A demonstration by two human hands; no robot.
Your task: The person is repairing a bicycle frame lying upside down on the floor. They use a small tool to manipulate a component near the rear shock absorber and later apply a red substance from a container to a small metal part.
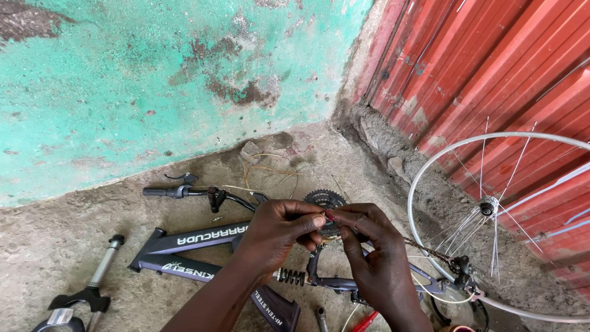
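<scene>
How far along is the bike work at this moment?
Done: the bike frame lies stripped on the ground, fork and wheel off. In hand: left hand and right hand pinch a small part above the chainring. Left: all parts remain unassembled.

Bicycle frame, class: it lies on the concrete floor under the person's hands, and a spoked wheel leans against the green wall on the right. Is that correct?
Not quite. The spoked wheel leans against the red corrugated metal wall, not the green wall, as the head view shows. The bicycle frame does lie on the concrete floor under both hands.
</scene>
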